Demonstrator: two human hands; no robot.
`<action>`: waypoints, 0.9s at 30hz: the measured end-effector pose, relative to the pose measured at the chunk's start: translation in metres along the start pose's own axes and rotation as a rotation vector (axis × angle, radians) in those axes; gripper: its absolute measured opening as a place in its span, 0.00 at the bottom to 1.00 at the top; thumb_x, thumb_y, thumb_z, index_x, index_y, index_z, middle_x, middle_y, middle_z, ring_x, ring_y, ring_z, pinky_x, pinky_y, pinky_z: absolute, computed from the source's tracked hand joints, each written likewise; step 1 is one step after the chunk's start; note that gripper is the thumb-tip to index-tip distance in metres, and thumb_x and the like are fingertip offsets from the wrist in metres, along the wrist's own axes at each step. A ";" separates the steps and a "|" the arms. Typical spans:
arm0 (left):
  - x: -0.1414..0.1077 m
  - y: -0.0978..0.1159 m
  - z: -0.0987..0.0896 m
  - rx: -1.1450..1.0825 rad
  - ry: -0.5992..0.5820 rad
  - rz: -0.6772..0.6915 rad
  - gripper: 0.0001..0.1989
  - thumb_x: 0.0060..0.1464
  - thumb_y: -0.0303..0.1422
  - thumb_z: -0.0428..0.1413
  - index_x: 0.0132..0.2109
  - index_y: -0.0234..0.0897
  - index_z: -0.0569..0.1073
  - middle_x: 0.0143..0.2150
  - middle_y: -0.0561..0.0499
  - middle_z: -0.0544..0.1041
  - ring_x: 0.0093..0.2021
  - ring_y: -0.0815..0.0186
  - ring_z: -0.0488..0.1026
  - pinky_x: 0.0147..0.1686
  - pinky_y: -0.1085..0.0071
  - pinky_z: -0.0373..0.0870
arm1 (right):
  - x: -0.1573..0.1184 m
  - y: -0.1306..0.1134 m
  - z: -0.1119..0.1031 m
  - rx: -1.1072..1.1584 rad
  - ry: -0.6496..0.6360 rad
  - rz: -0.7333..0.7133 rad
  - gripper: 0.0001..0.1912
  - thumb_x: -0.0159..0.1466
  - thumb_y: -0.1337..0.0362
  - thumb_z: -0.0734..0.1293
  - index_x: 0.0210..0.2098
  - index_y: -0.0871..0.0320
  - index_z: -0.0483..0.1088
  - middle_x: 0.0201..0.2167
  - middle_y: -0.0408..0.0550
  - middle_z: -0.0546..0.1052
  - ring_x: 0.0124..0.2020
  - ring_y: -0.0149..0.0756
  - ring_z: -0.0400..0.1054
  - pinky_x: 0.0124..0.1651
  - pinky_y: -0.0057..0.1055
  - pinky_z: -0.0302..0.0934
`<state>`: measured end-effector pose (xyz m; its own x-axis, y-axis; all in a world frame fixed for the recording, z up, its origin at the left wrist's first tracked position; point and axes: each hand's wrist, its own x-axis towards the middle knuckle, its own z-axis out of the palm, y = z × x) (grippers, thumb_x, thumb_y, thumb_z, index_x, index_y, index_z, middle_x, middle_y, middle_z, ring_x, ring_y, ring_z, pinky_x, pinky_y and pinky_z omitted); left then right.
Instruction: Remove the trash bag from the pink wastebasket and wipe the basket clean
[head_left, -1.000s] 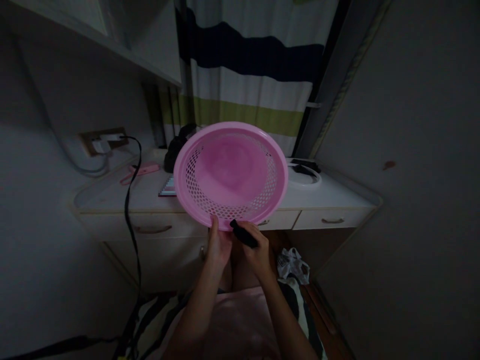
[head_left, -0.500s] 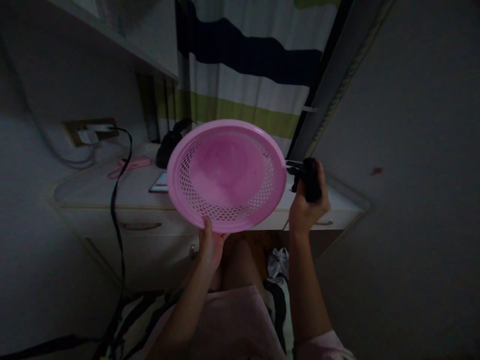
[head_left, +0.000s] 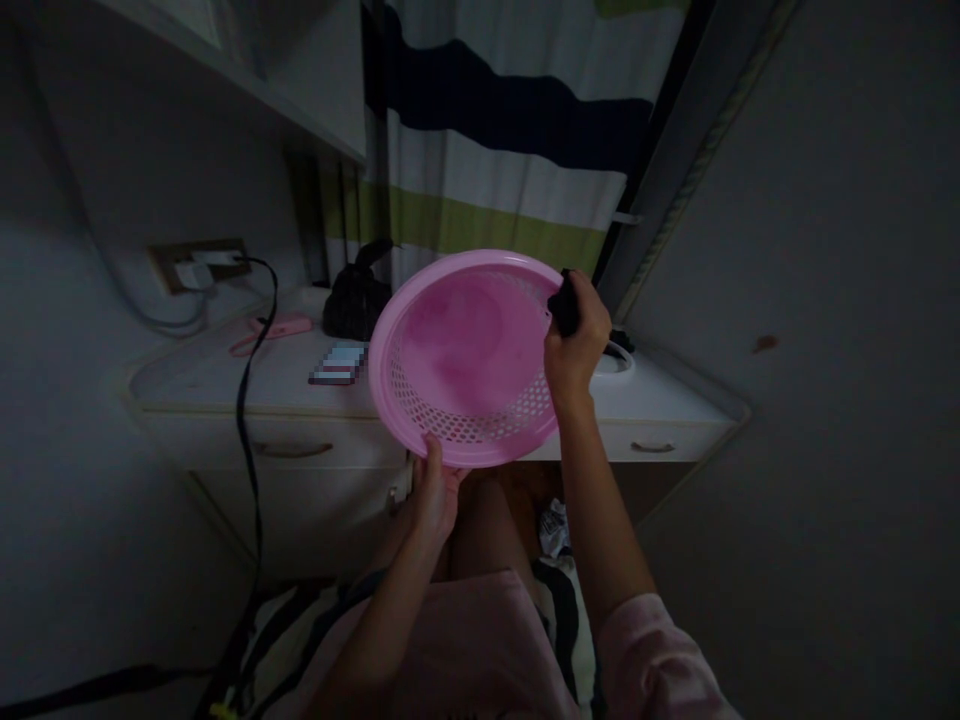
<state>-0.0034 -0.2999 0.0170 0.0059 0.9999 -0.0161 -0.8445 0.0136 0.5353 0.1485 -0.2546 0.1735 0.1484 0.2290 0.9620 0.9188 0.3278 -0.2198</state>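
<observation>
A pink plastic basket [head_left: 472,350] with a perforated side is held tilted above the white desk, its open top towards me. My left hand [head_left: 441,495] grips the near lower rim, thumb over the edge and fingers underneath. My right hand [head_left: 577,335] is closed around a small black object [head_left: 565,303] at the basket's right rim. What kind of object it is cannot be made out in the dim light. This hand covers part of the rim. Nothing shows lying inside the basket.
On the white desk [head_left: 660,400] are a black plastic bag [head_left: 356,300], a blurred-out flat item [head_left: 339,364] and a pink strapped item [head_left: 279,326]. A white ring-shaped thing [head_left: 616,362] lies at right. A black cable [head_left: 244,400] hangs from the wall socket at left.
My right hand has moved left with the black object, from beside the basket to over its right rim. The basket has shifted slightly right and tilted, uncovering more of the desk at left.
</observation>
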 end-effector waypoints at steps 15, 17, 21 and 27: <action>0.003 0.000 -0.001 -0.023 0.015 -0.004 0.28 0.51 0.42 0.56 0.59 0.49 0.61 0.59 0.43 0.66 0.55 0.56 0.68 0.46 0.58 0.71 | -0.053 0.014 0.002 -0.085 0.127 0.279 0.27 0.49 0.73 0.57 0.50 0.64 0.60 0.45 0.61 0.69 0.50 0.48 0.63 0.54 0.50 0.52; 0.003 0.000 -0.001 -0.020 0.032 -0.002 0.27 0.51 0.42 0.56 0.58 0.49 0.61 0.60 0.43 0.66 0.56 0.55 0.67 0.46 0.58 0.71 | -0.069 0.018 0.004 -0.062 0.111 0.377 0.26 0.49 0.72 0.57 0.49 0.64 0.58 0.44 0.62 0.69 0.48 0.49 0.63 0.52 0.50 0.54; 0.003 -0.001 0.000 -0.035 0.047 0.003 0.25 0.51 0.41 0.57 0.56 0.48 0.64 0.60 0.45 0.66 0.57 0.56 0.66 0.47 0.59 0.71 | -0.108 0.018 0.009 -0.049 0.027 0.575 0.23 0.51 0.70 0.58 0.47 0.63 0.56 0.41 0.63 0.70 0.43 0.49 0.67 0.44 0.45 0.59; 0.003 -0.003 -0.004 -0.045 0.069 0.033 0.22 0.51 0.39 0.57 0.53 0.46 0.67 0.58 0.46 0.68 0.56 0.57 0.67 0.48 0.61 0.70 | -0.169 0.002 0.010 -0.047 -0.105 0.725 0.12 0.58 0.56 0.59 0.38 0.56 0.56 0.22 0.49 0.72 0.22 0.43 0.66 0.24 0.33 0.55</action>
<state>-0.0029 -0.2971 0.0121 -0.0580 0.9966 -0.0580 -0.8670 -0.0215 0.4978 0.1218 -0.2830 0.0090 0.6913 0.4611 0.5563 0.6182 0.0210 -0.7857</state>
